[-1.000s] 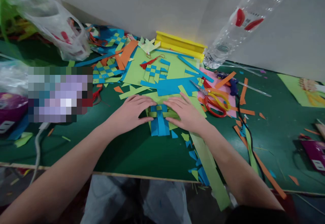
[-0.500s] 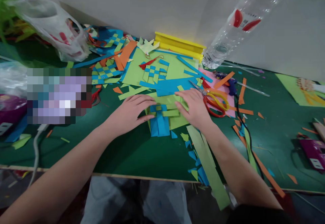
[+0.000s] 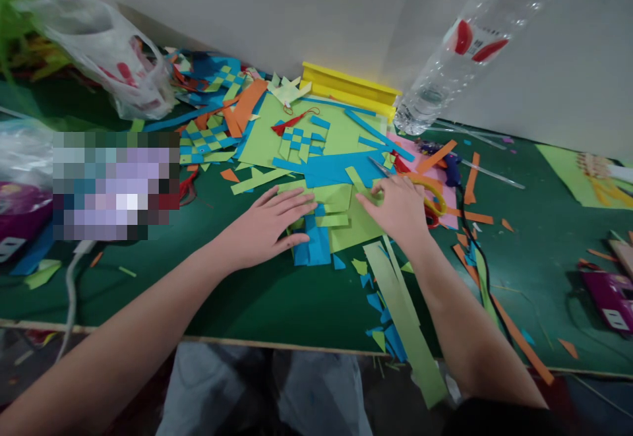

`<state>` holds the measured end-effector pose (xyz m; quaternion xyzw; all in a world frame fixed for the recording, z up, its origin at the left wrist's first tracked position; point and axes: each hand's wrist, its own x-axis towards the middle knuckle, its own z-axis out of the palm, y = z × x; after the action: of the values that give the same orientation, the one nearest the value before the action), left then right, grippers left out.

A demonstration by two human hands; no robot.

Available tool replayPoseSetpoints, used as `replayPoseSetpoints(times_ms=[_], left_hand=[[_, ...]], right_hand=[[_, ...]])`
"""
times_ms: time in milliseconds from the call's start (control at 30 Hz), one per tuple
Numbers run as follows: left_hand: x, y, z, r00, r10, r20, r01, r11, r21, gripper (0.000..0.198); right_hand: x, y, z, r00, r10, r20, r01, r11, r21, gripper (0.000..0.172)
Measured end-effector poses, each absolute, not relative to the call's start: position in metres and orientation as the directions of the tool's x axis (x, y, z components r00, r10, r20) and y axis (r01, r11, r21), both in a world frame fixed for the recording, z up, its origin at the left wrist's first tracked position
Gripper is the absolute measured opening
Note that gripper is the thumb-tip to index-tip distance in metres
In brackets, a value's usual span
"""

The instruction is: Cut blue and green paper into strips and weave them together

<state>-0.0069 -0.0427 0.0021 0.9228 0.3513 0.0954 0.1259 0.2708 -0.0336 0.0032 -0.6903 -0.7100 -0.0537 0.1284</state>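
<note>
While the woven paper (image 3: 320, 235) is being covered by the left hand (image 3: 277, 225), the scissors (image 3: 434, 202) are being partly hidden by the right hand (image 3: 398, 205)

The left hand is being held flat and open, palm down. Its fingers are being extended across the upper left part of the woven paper, and its thumb is being laid over the blue strips (image 3: 319, 254) lower down. The woven paper is lying beneath this hand rather than between pinched fingertips; its right-hand green strip ends (image 3: 333, 220) are being left exposed. A green sheet (image 3: 359, 231) is being partly overlapped by it on the green table (image 3: 237, 307).

The right hand is being positioned over the scissors with fingers curled; whether the handles are being gripped cannot be told. The woven paper is lying to its left, apart from it. Beyond both hands, a blue sheet (image 3: 331, 169) is being partly overlapped by the scissor tip.
</note>
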Motion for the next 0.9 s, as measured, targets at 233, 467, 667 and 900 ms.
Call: replayPoseSetpoints(times_ms=[233, 467, 667, 900], left_hand=[[-0.005, -0.044, -0.005, 0.76, 0.644, 0.088, 0.607, -0.752, 0.258, 0.059], [-0.009, -0.039, 0.001, 0.669, 0.704, 0.237, 0.653, -0.71, 0.265, 0.05], [-0.011, -0.038, 0.01, 0.556, 0.75, 0.358, 0.666, -0.66, 0.349, 0.034], [-0.009, -0.044, 0.012, 0.607, 0.65, 0.458, 0.545, -0.759, 0.356, 0.023]], right_hand=[[0.271, -0.031, 0.001, 0.003, 0.981, 0.195, 0.979, 0.038, -0.203, 0.022], [0.273, -0.028, 0.007, 0.004, 0.995, 0.104, 0.892, 0.043, -0.449, 0.027], [0.267, -0.033, 0.021, 0.038, 0.962, 0.269, 0.674, 0.174, -0.718, 0.051], [0.242, -0.045, 0.037, -0.007, 0.992, 0.129, 0.387, 0.122, -0.914, 0.045]])
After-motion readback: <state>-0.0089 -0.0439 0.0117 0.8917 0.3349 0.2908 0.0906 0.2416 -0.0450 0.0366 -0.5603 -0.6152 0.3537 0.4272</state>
